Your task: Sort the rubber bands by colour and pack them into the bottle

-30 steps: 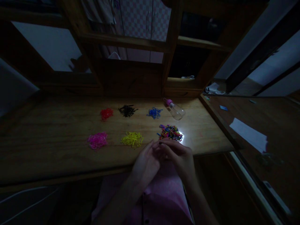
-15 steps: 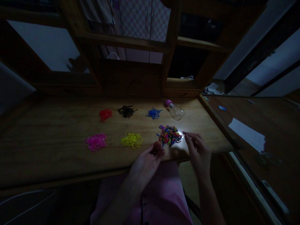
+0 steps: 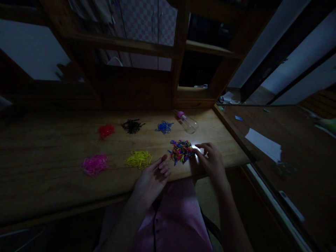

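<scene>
Right hand (image 3: 212,161), right of middle, is at the mixed-color pile (image 3: 180,152); I can't tell if it's pinching any. Left hand (image 3: 151,179), lower middle, half curls, inside hidden.

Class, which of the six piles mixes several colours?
The multicoloured pile, beside the right hand; the red pile, black pile, blue pile, pink pile and yellow pile each show one colour.

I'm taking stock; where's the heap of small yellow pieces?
Head view, left of centre: the yellow heap lies between the pink heap and multicoloured heap.
</scene>
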Demonstrator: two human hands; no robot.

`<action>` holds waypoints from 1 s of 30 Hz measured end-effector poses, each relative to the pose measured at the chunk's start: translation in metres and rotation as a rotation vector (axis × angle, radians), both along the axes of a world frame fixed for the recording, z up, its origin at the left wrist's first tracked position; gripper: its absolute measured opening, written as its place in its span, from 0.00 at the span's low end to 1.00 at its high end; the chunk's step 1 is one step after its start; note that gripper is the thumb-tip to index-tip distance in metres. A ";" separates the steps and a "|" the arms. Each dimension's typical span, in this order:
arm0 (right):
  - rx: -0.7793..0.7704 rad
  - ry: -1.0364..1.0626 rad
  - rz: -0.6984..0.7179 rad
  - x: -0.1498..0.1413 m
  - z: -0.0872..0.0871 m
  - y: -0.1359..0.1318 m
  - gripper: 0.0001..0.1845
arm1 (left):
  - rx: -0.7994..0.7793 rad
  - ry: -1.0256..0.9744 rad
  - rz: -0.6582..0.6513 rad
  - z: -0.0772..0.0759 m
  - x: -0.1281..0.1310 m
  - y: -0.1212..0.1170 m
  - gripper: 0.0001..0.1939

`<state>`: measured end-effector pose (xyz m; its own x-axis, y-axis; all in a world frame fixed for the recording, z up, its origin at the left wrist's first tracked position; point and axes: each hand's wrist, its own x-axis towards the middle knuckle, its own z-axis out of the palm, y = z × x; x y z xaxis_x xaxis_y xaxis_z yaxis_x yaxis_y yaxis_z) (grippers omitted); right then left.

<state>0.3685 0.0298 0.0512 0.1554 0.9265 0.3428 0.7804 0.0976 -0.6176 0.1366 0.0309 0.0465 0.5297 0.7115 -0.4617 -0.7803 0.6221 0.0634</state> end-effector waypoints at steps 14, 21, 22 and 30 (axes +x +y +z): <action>-0.098 0.211 -0.103 -0.010 -0.010 0.019 0.13 | 0.040 0.027 -0.007 0.002 0.001 -0.002 0.11; -0.127 0.533 -0.069 -0.006 -0.004 0.020 0.16 | 0.056 0.052 -0.007 0.001 0.000 -0.001 0.11; -0.119 0.562 -0.064 -0.006 -0.005 0.020 0.16 | 0.054 0.057 -0.005 0.002 0.001 -0.001 0.11; -0.167 0.887 -0.071 -0.009 -0.008 0.021 0.17 | 0.044 0.040 0.002 -0.002 -0.001 0.000 0.11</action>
<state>0.3592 0.0507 0.0432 0.3575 0.9314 -0.0679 0.0117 -0.0772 -0.9969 0.1352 0.0307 0.0446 0.5104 0.7325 -0.4505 -0.7776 0.6168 0.1219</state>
